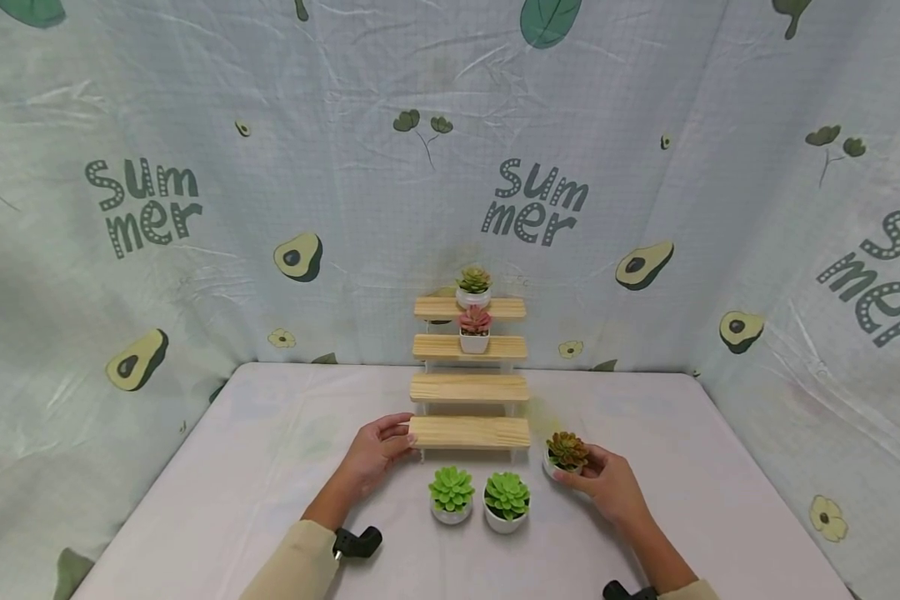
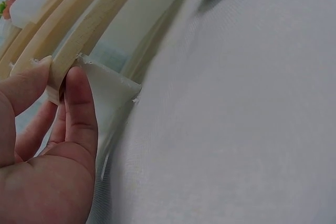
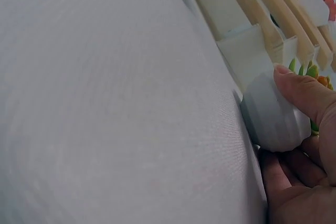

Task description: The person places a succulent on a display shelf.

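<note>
A stepped display stand [image 1: 468,432] with several wooden shelves stands at the back middle of the table. My left hand [image 1: 372,457] pinches the left end of its lowest shelf; in the left wrist view the thumb [image 2: 32,85] lies on one face of the board and fingers on the other. To the right of the stand, my right hand [image 1: 609,492] grips a potted succulent [image 1: 567,451] with brownish-orange leaves. Its ribbed white pot [image 3: 275,114] sits between thumb and fingers at the tabletop; whether it touches the cloth I cannot tell.
Two bright green succulents [image 1: 452,490] [image 1: 507,496] in white pots stand in front of the stand. A red succulent [image 1: 475,329] sits on the second shelf from the top, a yellow-green one [image 1: 474,287] on the top shelf. A printed cloth [image 1: 390,208] hangs behind the table [image 1: 307,400].
</note>
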`<action>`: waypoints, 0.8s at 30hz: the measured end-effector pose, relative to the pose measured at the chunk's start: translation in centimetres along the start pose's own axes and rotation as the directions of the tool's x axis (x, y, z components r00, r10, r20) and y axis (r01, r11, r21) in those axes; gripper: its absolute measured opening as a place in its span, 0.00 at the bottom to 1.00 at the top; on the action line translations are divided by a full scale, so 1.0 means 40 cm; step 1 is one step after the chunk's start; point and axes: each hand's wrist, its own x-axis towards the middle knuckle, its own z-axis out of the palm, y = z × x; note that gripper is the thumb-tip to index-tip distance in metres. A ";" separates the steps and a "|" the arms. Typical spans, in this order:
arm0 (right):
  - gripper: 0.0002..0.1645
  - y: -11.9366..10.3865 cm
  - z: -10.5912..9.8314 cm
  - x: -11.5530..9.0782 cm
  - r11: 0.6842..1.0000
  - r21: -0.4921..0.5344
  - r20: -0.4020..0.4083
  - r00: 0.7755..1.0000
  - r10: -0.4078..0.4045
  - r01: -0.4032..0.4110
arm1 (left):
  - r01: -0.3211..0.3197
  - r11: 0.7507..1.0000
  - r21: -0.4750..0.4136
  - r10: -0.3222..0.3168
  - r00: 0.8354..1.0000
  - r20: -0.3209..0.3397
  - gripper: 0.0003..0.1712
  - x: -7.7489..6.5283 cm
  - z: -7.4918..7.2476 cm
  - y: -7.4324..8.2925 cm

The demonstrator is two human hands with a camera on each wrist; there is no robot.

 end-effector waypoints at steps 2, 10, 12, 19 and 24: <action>0.46 0.001 0.000 -0.001 1.000 0.001 -0.001 1.000 0.005 -0.005 | -0.001 1.000 0.000 0.001 1.000 0.007 0.31 0.000 -0.001 -0.002; 0.44 -0.003 0.003 -0.004 1.000 0.018 -0.007 1.000 0.003 -0.003 | -0.015 1.000 -0.011 0.015 1.000 0.008 0.31 -0.007 -0.003 0.000; 0.43 -0.003 0.005 -0.003 1.000 0.022 -0.005 1.000 0.000 0.000 | -0.016 1.000 -0.012 0.016 1.000 0.007 0.31 -0.008 -0.004 -0.001; 0.43 0.003 0.008 -0.003 0.999 0.031 0.001 1.000 -0.014 0.014 | -0.002 1.000 -0.013 0.002 1.000 -0.012 0.30 -0.005 -0.003 -0.002; 0.45 0.003 0.004 -0.002 1.000 0.024 0.002 1.000 -0.021 0.021 | -0.003 1.000 -0.015 0.003 1.000 -0.007 0.30 -0.002 -0.002 -0.003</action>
